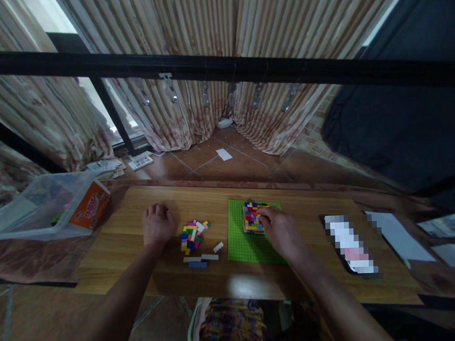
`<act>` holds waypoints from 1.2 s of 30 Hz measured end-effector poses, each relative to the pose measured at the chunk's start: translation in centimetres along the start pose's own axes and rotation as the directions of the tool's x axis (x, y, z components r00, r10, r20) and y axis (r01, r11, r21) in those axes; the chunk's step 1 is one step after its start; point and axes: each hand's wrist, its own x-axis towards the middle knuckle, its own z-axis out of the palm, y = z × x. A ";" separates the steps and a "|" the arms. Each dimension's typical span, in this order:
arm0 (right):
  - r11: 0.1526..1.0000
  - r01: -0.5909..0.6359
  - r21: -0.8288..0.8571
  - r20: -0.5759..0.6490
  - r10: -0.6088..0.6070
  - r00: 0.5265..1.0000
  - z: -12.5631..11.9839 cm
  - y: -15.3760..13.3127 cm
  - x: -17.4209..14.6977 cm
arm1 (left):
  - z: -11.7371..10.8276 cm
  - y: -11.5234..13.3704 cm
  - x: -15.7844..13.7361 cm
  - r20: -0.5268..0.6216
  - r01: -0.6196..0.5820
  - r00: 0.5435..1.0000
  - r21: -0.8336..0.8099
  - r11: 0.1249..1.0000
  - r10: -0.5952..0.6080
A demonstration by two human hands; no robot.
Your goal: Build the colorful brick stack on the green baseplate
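On a bright green baseplate stands a low, multicoloured block built of toy bricks. My right hand reaches over the plate from the right, thumb and forefinger pinched together at the top of the block. Whatever lies between those fingertips is too small and covered to make out. Further left, my left hand rests on the wooden table with its fingers curled in, and nothing shows in it. Close to its right is a pile of mixed loose bricks. Nearer to me lie a few long white bricks and a blue brick.
A phone-like device, its screen blurred out, lies on the right of the wooden table. White paper is beyond it. A clear plastic bin with an orange label stands at left. A black rail crosses in front of curtains.
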 end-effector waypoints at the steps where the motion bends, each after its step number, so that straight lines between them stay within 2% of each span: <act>1: 0.999 0.009 -0.048 0.019 -0.008 1.000 0.1 0.1 0.2 | 0.0 0.0 0.0 0.000 0.002 1.000 -0.001 1.000 -0.002; 5: 0.988 0.043 -0.147 0.062 -0.034 0.998 0.5 0.4 0.8 | 0.0 0.1 0.0 -0.006 0.006 1.000 -0.004 1.000 -0.006; 12: 0.986 0.102 -0.129 0.090 -0.091 0.992 0.6 0.3 1.1 | 0.0 0.2 -0.1 -0.001 0.027 1.000 -0.021 0.999 -0.027; 18: 0.997 0.062 -0.054 -0.008 -0.063 0.998 1.1 0.2 0.5 | -0.2 0.5 -0.1 0.028 0.057 0.998 -0.042 0.997 -0.056; 26: 0.996 -0.090 0.009 -0.069 0.090 0.994 0.3 0.4 -0.1 | -0.2 0.6 -0.3 0.023 0.072 0.997 -0.025 0.997 -0.072; 29: 0.996 -0.083 -0.020 -0.176 0.078 0.981 0.1 1.1 0.1 | -0.1 0.6 -0.3 0.031 0.075 0.997 -0.036 0.997 -0.074; 32: 0.995 -0.055 -0.078 -0.278 0.032 0.960 0.9 2.0 0.6 | -0.1 0.6 -0.3 0.030 0.084 0.996 -0.051 0.995 -0.083; 36: 0.996 -0.065 -0.066 -0.256 0.046 0.966 2.9 2.9 0.8 | -0.1 0.6 -0.3 0.030 0.087 0.996 -0.047 0.995 -0.085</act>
